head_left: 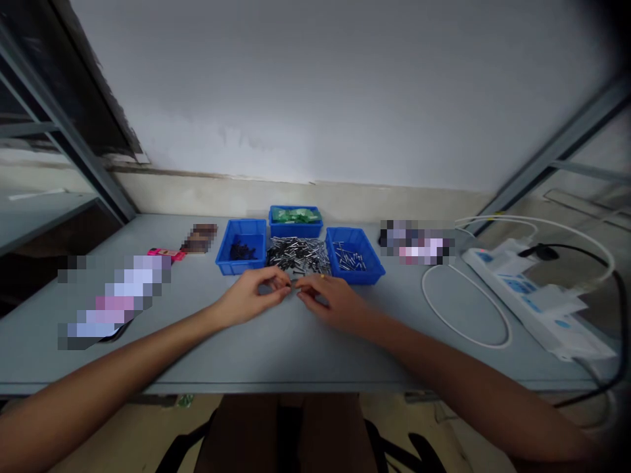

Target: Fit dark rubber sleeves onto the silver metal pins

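A loose heap of small shiny metal pins [298, 255] lies on the smooth grey table [276, 348], dark at one end and silvery along the shaft, spread flat between three blue plastic bins with straight walls. The left bin [241, 247] holds a small cluster of tiny black parts, the right bin [353, 264] a scatter of thin silver pins, and the back bin [295, 222], touching the heap's far edge, holds crumpled green pieces. The left hand [249, 295] rests just in front of the heap with the palm turned inward, fingers curled and thumb meeting forefinger in a pinch; the right hand [330, 299] lies low over the table, knuckles up, its fingertips drawn together toward the left hand's. The two pinches meet at a point just at the near edge of the heap, and something very small seems to be gripped between them, but it is too tiny and blurred to tell what it is or which hand has it. Both forearms stretch bare from the lower corners, elbows wide. To the right, well apart, a white power strip [530, 295] with blue labels lies slantwise, a thin white cable [463, 309] looping on the table beside it, and a thick black cable [618, 315] curving past its far side. A small pink object [166, 253] lies left of the bins
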Action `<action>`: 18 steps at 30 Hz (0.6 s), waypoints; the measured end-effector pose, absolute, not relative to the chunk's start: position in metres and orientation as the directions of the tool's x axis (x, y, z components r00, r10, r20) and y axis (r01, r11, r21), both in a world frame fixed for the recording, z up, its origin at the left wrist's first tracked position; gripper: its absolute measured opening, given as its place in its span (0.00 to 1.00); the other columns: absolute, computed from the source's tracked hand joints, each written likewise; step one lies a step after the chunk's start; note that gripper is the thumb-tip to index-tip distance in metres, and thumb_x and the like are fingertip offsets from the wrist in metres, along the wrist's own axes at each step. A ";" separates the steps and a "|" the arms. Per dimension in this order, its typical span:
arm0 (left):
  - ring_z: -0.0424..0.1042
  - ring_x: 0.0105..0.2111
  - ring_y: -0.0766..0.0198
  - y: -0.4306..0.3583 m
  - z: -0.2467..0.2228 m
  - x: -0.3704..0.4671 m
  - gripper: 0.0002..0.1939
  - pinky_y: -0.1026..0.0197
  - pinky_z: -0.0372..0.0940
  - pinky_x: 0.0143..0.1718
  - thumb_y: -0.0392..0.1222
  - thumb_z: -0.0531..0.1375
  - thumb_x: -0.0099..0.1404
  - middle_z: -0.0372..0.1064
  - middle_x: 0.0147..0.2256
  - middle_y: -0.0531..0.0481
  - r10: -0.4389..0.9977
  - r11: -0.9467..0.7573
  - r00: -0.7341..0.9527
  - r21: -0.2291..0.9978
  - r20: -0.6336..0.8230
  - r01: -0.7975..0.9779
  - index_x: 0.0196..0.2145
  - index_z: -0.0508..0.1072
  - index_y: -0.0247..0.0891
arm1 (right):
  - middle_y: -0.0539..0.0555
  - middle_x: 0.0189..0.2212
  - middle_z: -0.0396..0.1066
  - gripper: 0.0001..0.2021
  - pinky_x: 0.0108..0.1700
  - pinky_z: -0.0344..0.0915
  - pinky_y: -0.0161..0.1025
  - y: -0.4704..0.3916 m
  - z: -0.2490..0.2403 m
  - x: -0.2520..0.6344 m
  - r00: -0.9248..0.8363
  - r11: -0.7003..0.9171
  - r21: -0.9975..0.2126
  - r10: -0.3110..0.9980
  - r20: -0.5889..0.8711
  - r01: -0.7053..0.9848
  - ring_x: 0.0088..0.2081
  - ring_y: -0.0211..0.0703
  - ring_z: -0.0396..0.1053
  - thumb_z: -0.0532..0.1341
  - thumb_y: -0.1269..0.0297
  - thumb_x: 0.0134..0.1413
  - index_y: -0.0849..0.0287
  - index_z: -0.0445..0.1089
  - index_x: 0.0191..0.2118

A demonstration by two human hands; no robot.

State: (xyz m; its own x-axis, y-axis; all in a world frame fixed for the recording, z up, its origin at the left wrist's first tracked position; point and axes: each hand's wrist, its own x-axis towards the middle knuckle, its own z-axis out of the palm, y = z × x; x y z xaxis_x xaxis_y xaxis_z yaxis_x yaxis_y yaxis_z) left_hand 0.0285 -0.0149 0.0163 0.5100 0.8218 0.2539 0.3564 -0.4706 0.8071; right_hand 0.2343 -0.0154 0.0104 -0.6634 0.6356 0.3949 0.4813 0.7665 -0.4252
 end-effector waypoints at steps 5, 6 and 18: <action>0.63 0.29 0.69 -0.014 0.012 0.029 0.07 0.65 0.61 0.32 0.42 0.57 0.60 0.64 0.27 0.54 0.773 -0.506 0.601 0.770 0.204 0.388 0.30 0.68 0.34 | 0.54 0.35 0.70 0.10 0.40 0.63 0.37 -0.015 0.010 0.234 -0.756 0.858 -0.279 0.513 0.407 0.432 0.37 0.38 0.66 0.50 0.69 0.58 0.58 0.63 0.44; 0.63 0.29 0.69 -0.015 0.012 0.029 0.07 0.65 0.60 0.32 0.42 0.57 0.60 0.64 0.27 0.54 0.763 -0.513 0.614 0.766 0.202 0.386 0.30 0.68 0.34 | 0.54 0.36 0.69 0.10 0.40 0.63 0.37 -0.014 0.009 0.234 -0.771 0.874 -0.249 0.486 0.412 0.418 0.38 0.38 0.66 0.50 0.69 0.58 0.58 0.64 0.44; 0.65 0.29 0.69 -0.016 0.013 0.027 0.08 0.65 0.62 0.31 0.43 0.57 0.59 0.67 0.28 0.53 0.745 -0.406 0.663 0.843 0.081 0.353 0.33 0.69 0.35 | 0.54 0.32 0.69 0.09 0.40 0.63 0.38 -0.016 0.014 0.236 -0.806 0.908 -0.188 0.418 0.419 0.373 0.37 0.39 0.66 0.49 0.66 0.60 0.59 0.65 0.39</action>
